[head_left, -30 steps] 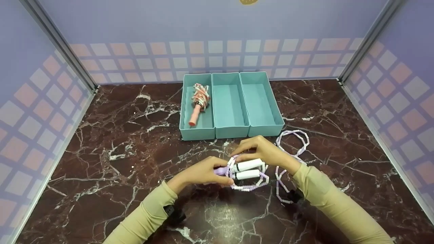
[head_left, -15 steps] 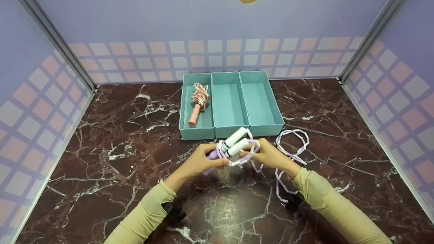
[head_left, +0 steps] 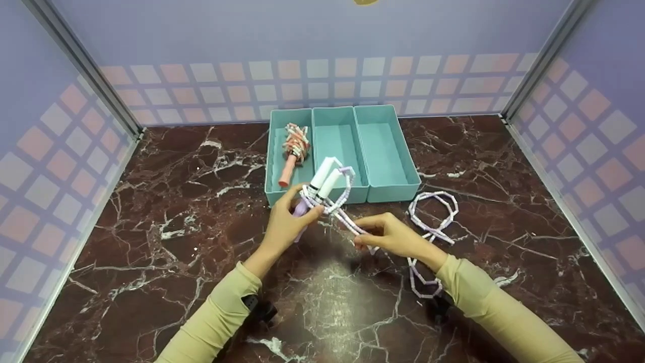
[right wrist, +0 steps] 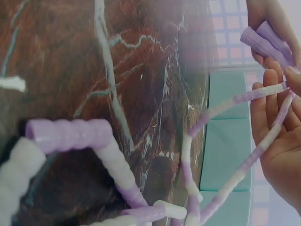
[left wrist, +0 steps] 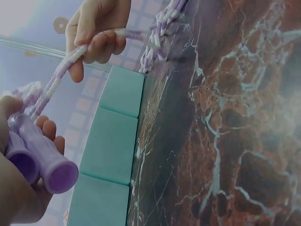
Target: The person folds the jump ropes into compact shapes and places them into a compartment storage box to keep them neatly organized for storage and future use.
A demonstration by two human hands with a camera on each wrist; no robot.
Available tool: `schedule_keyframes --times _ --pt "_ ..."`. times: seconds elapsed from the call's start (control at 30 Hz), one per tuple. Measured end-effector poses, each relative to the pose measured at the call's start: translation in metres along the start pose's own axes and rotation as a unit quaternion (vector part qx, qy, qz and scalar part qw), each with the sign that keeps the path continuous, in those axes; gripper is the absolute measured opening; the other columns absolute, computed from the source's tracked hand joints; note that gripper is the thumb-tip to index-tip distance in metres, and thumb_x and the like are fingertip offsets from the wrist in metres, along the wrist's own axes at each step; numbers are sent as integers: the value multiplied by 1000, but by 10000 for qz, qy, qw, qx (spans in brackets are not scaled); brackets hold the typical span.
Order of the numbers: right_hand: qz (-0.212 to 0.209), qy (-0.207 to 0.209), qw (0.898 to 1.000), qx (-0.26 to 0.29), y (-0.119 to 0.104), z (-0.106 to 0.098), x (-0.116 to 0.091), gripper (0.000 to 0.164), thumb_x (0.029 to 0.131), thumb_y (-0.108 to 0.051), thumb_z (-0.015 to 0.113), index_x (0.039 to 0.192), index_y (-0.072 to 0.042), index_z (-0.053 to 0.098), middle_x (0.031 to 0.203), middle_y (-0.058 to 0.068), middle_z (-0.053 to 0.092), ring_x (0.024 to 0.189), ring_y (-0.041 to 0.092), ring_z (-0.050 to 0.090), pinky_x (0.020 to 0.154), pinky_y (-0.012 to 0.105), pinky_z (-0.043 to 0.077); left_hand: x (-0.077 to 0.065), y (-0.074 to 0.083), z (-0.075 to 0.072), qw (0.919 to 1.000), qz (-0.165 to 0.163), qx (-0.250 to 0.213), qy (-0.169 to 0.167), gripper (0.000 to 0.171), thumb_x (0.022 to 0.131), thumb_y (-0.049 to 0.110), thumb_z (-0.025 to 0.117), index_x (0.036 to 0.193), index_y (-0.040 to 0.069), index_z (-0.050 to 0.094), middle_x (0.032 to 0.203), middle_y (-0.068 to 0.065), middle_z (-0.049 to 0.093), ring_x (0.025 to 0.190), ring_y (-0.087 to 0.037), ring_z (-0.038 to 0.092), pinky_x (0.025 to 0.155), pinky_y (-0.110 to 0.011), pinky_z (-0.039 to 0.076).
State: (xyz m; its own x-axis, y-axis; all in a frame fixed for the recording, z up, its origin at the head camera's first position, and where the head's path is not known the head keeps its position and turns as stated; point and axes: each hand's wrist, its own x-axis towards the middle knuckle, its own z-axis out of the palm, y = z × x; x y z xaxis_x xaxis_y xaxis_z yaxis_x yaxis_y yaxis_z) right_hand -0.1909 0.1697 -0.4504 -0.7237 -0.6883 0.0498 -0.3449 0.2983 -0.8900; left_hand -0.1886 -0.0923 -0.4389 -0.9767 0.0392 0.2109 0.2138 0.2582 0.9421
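A purple and white beaded jump rope [head_left: 347,222] stretches between both hands. My left hand [head_left: 287,222] grips its two handles together, with their white ends [head_left: 321,174] pointing up and away. The purple flared handle ends [left wrist: 61,175] stick out below that hand in the left wrist view. Some rope is looped round the handles near the thumb. My right hand [head_left: 395,236] pinches the doubled rope between thumb and fingers, to the right of the handles. Rope trails from it to a loose loop [head_left: 434,194] on the tabletop.
Behind the hands stands a teal tray with three compartments [head_left: 393,194]. An orange-handled beaded jump rope [head_left: 289,169] lies bundled in its left compartment. The dark marbled tabletop [head_left: 191,282] is enclosed by purple checked panels [head_left: 322,35].
My left hand has raised the handles, moved them left and away, and turned them more upright. My right hand has drawn away from them, and rope now stretches taut between the hands.
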Motion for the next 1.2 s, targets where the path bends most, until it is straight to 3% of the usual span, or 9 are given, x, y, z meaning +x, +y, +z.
schedule_keyframes --times 0.13,0.3,0.43,0.57,0.73,0.93,1.03,1.17,1.2 --pt "-2 -119 9999 -17 -2 2 -2 31 94 -15 66 119 4 67 90 17 74 75 14 69 68 37 62 5 -3 -4 9995 11 139 298 47 81 23 81 124 13 64 89 -12 68 62 -10 58 54 -24 53" --pt "-202 -205 9989 -376 -7 3 -4 25 95 -17 65 113 1 68 84 12 74 70 15 68 60 24 58 11 -8 -12 9980 -137 226 578 54 80 23 82 131 13 64 111 -18 72 65 -13 62 58 -26 56" --pt "-369 -201 9956 -843 -15 3 -4 24 96 -17 64 114 -3 70 82 9 73 65 12 64 55 20 53 12 -11 -15 9949 -61 699 723 60 80 23 82 135 13 61 127 -18 68 75 -21 65 66 -32 57" --pt "-572 -166 9908 -1212 -25 1 -4 22 96 -19 64 111 -5 71 79 7 72 63 8 61 55 22 53 9 -13 -14 9854 170 1555 667 52 80 29 82 127 14 65 111 -16 74 77 -28 66 67 -39 55" --pt "-897 -55 9837 -1557 -37 -4 -2 18 97 -21 63 102 -6 71 75 5 70 62 9 59 55 21 51 2 -14 -11 9617 563 2678 171 45 79 36 82 119 21 67 91 -12 75 65 -25 62 56 -39 50" --pt "-1144 -34 9746 -1928 -45 -8 1 21 99 -22 60 105 -6 71 81 4 71 67 12 64 65 22 55 -6 -13 -5 9318 794 3445 -827 42 79 37 80 117 25 67 79 -9 71 58 -19 56 50 -32 45" --pt "-1202 -60 9704 -2092 -45 -8 1 20 99 -24 59 105 -9 71 83 2 70 69 7 61 68 23 55 -9 -11 -1 9114 972 3738 -1417 40 80 36 79 117 25 67 84 -6 73 58 -16 54 49 -29 44" --pt "-1272 -25 9675 -2184 -45 -7 2 17 98 -24 60 98 -11 70 82 -1 69 70 5 58 69 24 54 -14 -8 5 8784 1346 4001 -2240 43 82 39 77 121 24 67 88 -2 74 60 -11 54 52 -24 45" --pt "-1281 -12 9677 -2172 -45 -8 2 17 98 -24 60 98 -11 70 83 -1 70 71 6 59 69 25 54 -15 -7 6 8707 1453 4021 -2431 43 82 40 77 121 24 67 83 0 72 61 -10 54 53 -23 45"
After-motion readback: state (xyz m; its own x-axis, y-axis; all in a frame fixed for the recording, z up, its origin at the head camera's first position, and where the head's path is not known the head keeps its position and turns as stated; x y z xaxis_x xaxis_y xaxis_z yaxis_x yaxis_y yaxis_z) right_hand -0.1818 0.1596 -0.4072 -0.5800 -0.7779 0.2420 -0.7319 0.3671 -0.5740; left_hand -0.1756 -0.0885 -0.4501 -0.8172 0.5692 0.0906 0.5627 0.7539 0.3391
